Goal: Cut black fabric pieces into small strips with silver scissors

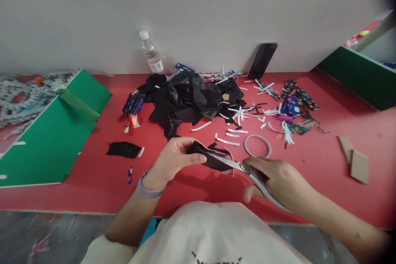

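The left hand (175, 161) pinches a black fabric piece (216, 162) mid-frame between its fingers; the right hand (280, 179) has its fingers curled round scissors (244, 168). Cutting looks unfinished: white strips (237, 131) lie loose, a black cloth heap (198, 95) upper centre.

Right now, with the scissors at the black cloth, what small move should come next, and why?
Probably squeeze the scissors gently: the right hand grips their handles, the blades lie along the black cloth, and the left hand pinches its far end.

cream shirt (213, 231) | dark front lettering (218, 261) | 1 lavender wristband (149, 192), left
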`<action>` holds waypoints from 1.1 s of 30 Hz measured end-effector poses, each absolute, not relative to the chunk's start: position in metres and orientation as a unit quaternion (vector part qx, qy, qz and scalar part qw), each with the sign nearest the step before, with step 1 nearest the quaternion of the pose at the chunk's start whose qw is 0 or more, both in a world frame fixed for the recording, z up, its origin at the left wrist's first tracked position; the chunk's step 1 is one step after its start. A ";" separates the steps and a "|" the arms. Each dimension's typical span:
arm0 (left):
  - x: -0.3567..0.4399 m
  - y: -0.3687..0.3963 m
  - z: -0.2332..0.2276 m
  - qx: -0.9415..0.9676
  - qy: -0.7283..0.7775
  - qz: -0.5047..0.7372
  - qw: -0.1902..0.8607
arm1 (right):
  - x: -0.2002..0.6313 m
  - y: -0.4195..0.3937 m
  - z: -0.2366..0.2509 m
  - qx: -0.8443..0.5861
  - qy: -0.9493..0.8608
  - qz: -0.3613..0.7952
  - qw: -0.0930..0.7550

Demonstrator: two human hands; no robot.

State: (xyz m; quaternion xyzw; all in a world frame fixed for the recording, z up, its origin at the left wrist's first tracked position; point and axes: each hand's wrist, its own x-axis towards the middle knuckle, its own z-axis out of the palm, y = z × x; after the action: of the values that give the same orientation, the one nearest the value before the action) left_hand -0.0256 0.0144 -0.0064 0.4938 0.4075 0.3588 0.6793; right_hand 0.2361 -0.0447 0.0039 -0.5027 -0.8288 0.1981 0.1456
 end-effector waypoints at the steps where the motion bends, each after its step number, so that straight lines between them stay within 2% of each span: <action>1: -0.025 0.014 -0.005 0.511 0.416 0.352 0.665 | 0.236 -0.045 0.004 -0.502 -0.830 0.193 0.149; 6: -0.019 0.008 -0.003 0.560 0.444 0.354 0.604 | 0.238 -0.045 0.002 -0.493 -0.841 0.164 0.148; 13: -0.015 0.005 -0.003 0.577 0.439 0.380 0.574 | 0.240 -0.044 0.000 -0.489 -0.851 0.130 0.144; 33: -0.017 0.003 -0.010 0.584 0.429 0.392 0.567 | 0.239 -0.042 0.003 -0.490 -0.845 0.168 0.130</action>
State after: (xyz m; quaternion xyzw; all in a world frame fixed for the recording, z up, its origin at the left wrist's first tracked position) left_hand -0.0172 0.0027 -0.0097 0.5836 0.4287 0.3924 0.5672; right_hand 0.2389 -0.0424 0.0025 -0.4901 -0.8455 0.1676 0.1298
